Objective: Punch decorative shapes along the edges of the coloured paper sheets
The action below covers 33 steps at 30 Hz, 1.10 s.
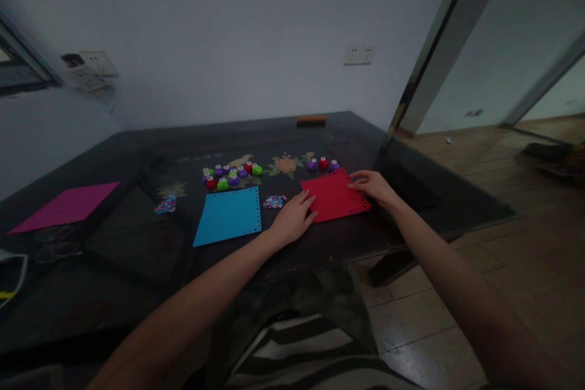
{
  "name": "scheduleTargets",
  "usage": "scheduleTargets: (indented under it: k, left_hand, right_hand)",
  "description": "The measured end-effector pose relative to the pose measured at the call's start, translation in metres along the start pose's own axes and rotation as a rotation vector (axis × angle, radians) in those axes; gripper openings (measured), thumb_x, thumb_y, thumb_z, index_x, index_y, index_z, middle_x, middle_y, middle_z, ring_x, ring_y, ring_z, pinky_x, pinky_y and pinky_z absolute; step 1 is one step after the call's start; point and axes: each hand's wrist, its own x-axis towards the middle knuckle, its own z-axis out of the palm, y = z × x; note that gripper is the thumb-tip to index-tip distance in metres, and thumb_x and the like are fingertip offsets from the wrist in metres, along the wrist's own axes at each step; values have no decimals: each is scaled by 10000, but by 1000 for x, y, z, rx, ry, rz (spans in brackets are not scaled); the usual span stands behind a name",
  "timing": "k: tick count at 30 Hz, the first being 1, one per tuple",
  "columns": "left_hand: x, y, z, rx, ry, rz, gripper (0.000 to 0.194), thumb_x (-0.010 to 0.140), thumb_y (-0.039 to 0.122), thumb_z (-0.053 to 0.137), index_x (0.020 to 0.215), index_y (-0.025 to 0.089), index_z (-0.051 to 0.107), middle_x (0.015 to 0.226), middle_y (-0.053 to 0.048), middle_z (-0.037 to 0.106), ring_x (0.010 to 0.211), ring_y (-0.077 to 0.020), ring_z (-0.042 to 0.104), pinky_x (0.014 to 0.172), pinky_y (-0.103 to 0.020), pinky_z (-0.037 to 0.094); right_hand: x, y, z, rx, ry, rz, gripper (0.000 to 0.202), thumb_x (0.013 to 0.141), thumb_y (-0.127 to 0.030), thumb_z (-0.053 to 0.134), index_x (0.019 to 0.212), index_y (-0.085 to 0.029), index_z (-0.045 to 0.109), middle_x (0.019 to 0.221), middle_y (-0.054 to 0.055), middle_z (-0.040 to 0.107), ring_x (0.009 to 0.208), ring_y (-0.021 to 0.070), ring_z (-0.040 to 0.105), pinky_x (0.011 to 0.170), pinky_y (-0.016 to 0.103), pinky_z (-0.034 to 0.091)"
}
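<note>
My left hand [295,217] lies with its fingers stretched out over the left edge of a red sheet [333,196]. Dark dots or small holes line several edges of that sheet. At its right side, my right hand [371,186] has bent fingers, thumb and forefinger brought together over the red surface; whatever is between them is too small to make out. Left of my left hand lies a blue sheet [231,214] with similar dark marks along its top and right edges. A small heap of pink, blue and white bits [275,202] sits between the two sheets.
Behind the blue sheet stand several small green, purple and red eye-topped pieces [231,175]; a few similar pieces [323,164] stand behind the red one. A magenta sheet [70,207], another heap of bits [166,205] and a brown bar [311,119] share the dark table [137,256].
</note>
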Motion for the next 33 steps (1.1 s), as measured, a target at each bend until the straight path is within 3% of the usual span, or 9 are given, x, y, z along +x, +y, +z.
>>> scheduleTargets:
  k: [9,20,33]
  left_hand:
    - [0,-2,2,-14,7,4,468,906,333,420,1319,117,456,1427,-152,400,1324,-223,364,1100,-366,287]
    - [0,-1,1,-6,9,12,459,900,286,413,1311,87,462,1416,-161,414,1333,-218,349,1107,-361,275]
    - [0,0,1,10,9,20,444,904,287,409,1299,95,475,1406,-163,426,1327,-228,359,1100,-381,290]
  right_hand:
    - [0,4,-3,-38,9,-63,350,655,-212,737,974,-125,620,633,13,643,514,115,573,508,229,452]
    - [10,9,-9,-418,70,-137,239,606,-235,742,828,-157,699,609,-15,597,540,111,521,529,239,386]
    - [7,5,-7,-466,57,-153,182,635,-225,718,802,-154,713,608,-9,583,546,119,503,546,255,373]
